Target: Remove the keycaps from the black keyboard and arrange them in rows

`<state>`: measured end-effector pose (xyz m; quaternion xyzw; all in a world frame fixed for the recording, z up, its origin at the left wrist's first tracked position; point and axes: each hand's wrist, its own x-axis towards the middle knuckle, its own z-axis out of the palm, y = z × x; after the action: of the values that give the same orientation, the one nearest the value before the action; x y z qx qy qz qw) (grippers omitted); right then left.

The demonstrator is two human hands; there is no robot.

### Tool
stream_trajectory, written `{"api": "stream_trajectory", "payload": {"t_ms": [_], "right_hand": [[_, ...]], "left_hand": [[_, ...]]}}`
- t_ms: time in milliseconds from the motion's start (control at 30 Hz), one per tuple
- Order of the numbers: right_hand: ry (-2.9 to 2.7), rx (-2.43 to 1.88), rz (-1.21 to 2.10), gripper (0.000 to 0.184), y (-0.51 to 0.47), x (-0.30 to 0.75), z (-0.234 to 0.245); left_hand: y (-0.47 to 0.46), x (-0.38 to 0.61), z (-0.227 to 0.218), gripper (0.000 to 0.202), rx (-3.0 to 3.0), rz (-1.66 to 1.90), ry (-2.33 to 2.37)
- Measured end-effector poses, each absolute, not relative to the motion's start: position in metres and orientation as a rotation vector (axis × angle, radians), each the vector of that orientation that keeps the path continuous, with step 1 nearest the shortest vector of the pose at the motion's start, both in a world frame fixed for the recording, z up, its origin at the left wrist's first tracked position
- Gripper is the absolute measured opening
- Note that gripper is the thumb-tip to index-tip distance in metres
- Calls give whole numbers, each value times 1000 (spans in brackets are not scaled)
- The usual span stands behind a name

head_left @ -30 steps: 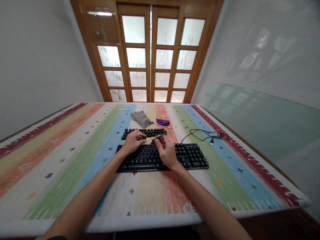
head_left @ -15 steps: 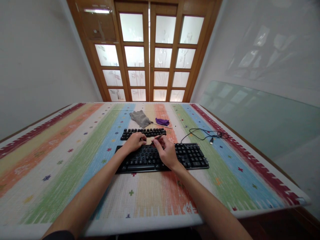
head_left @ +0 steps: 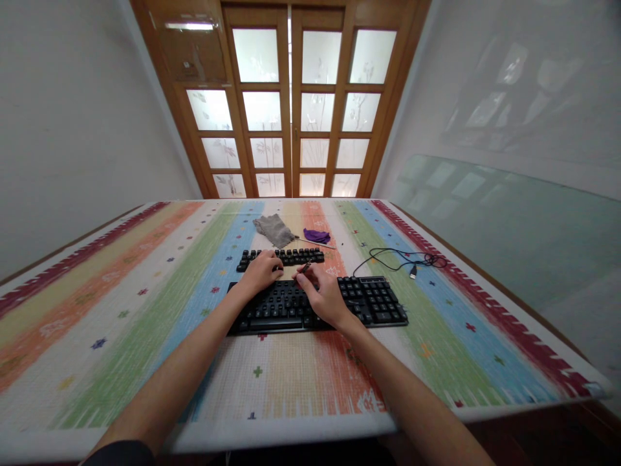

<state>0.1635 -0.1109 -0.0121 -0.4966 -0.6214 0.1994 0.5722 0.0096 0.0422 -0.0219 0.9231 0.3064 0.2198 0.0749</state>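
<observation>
On the cloth lies a black keyboard (head_left: 279,323), with bare key sockets where caps are off in its main block. Behind it, loose black keycaps (head_left: 295,257) are set out in rows. My left hand (head_left: 263,270) rests over the keyboard's upper left edge with its fingers curled in; what they hold, if anything, is hidden. Over the middle of the keyboard, my right hand (head_left: 323,294) pinches a thin dark tool (head_left: 305,266), its tip pointing toward the left hand. The tool's exact kind is too small to tell.
A grey glove (head_left: 273,230) and a crumpled purple cloth (head_left: 317,236) lie behind the keycaps, with a thin rod (head_left: 315,243) beside them. The keyboard's cable (head_left: 395,255) coils at the right, ending in a USB plug (head_left: 413,272). A striped tablecloth (head_left: 160,336) covers the table.
The view has shifted slightly. My right hand's tool has tilted a little and shows less of its length; both hands stay at nearly the same place over the keyboard.
</observation>
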Motion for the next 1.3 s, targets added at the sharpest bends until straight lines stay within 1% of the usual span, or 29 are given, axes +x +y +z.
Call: {"api": "stream_trajectory", "payload": {"t_ms": [233,500,767,833,967,1067,1133,1300], "right_hand": [[-1540,-1155,483,17,-111,172,-6],[-1694,-1175,533,14,-116,186,8],[-1638,-1103,706,11,-112,174,-11],[-1665,-1100,689,8,-113,168,-13],[-1815,-1120,501,5,-118,156,-8],[-1777,-1174,393,9,-117,154,-6],[-1673,-1205,410,13,-112,154,-9],[-1288,-1201,684,25,-97,162,-21]], "left_hand": [[45,6,-24,8,2773,668,952],[43,0,-27,16,2736,727,1017],[32,-6,-26,9,2709,838,1015],[25,-6,-25,10,2721,846,976],[12,-7,-24,16,2729,828,883],[7,-10,-25,19,2712,843,868],[6,-12,-26,20,2704,835,879],[4,-15,-24,20,2667,850,890]]}}
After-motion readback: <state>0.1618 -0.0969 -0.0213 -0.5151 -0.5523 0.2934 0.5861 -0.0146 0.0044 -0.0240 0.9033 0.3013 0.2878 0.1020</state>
